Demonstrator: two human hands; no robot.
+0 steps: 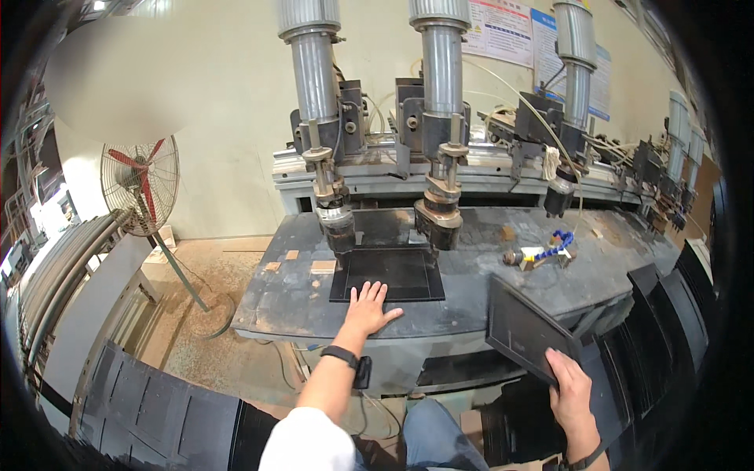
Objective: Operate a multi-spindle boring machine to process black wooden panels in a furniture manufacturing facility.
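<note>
My left hand (367,308) lies with spread fingers on the near edge of a flat black panel (400,275), which rests on the grey machine table (290,310). Two machine heads on vertical cylinders, the left head (338,228) and the right head (438,220), stand over the far part of this panel. I cannot tell whether they touch it. To the right, a second black panel (522,326) with a raised border is held tilted in front of the table edge. My right hand (569,385) grips its lower right edge, fingers partly hidden.
A third machine head (561,192) hangs farther right, above a blue segmented hose (559,242). Small wood pieces (323,268) lie on the table. Stacked black panels (660,322) stand at the right, with more dark panels (157,408) at lower left. A fan (141,184) stands beyond.
</note>
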